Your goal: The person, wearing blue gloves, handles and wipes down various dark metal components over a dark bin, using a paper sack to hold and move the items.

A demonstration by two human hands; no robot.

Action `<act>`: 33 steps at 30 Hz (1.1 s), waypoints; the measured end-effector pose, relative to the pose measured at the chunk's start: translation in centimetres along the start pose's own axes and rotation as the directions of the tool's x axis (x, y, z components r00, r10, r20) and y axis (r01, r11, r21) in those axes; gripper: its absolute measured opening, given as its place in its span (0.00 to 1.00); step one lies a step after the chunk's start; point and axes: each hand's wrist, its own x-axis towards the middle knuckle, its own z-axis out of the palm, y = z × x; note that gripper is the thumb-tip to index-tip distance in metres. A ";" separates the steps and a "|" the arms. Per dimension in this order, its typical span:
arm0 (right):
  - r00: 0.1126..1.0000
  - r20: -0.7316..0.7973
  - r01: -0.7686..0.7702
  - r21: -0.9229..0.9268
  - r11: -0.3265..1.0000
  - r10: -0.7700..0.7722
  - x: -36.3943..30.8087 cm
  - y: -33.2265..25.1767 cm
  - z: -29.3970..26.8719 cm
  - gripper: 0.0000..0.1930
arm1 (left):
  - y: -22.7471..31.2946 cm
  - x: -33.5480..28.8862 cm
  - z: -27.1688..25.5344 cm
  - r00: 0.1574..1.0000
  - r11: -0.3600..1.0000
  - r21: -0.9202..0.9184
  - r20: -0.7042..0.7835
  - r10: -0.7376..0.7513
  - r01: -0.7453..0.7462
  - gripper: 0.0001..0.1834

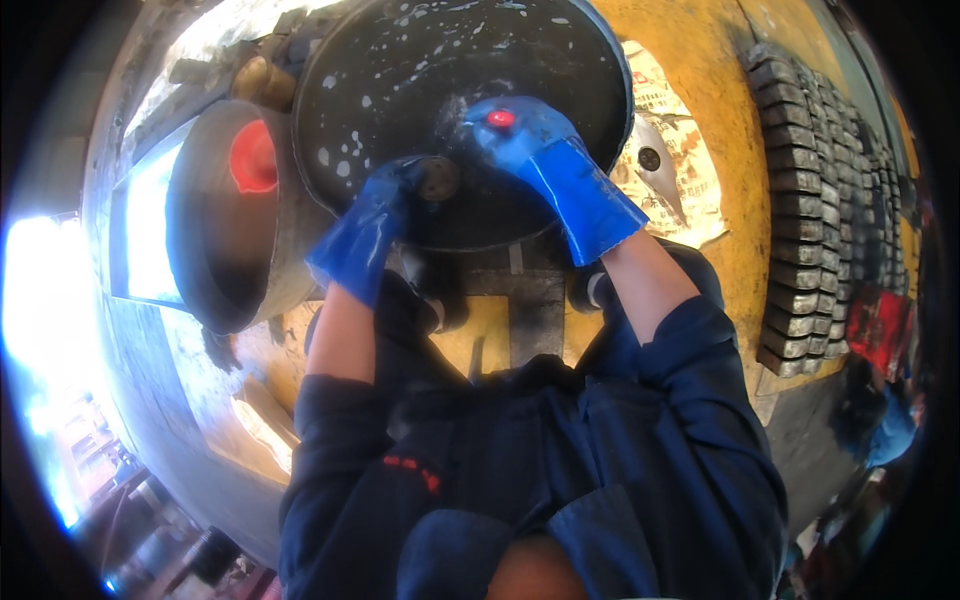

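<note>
Reaching forward from dark sleeves (335, 420), two blue-gloved hands are working apart: the left hand (400, 182) is gripping a round dark disc (439, 179) by its edge, while the right hand (530, 140) is clasping a red piece (501, 118). Both are hovering over a wide black tub (470, 237) containing white-flecked liquid (400, 85). Farther out, a grey bucket (290, 225) is sitting left; stacked metal blocks (800, 200) are lining the right.

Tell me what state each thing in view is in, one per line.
Left hand: blue-gloved, gripping a round piece
Right hand: blue-gloved, curled at a red object
Dark tub: holding foam-specked liquid
Grey bucket: open, red item inside
Pointed metal part: lying on paper
Metal blocks: stacked in rows
</note>
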 end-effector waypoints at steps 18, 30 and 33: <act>0.965 0.245 -0.210 0.498 0.841 0.096 0.3 1.0 5.4 0.13 | 1.3 0.6 -0.1 0.929 0.868 -0.342 0.213 -0.302 0.360 0.19; 0.893 0.130 -0.450 0.264 0.853 0.431 0.2 -2.1 0.8 0.13 | -2.2 1.9 1.1 0.987 0.990 -0.105 0.144 -0.076 0.091 0.26; 0.954 0.294 -0.161 0.307 0.938 0.067 0.4 -2.2 1.8 0.13 | -2.4 2.1 0.4 0.987 0.997 -0.063 0.156 -0.030 0.041 0.20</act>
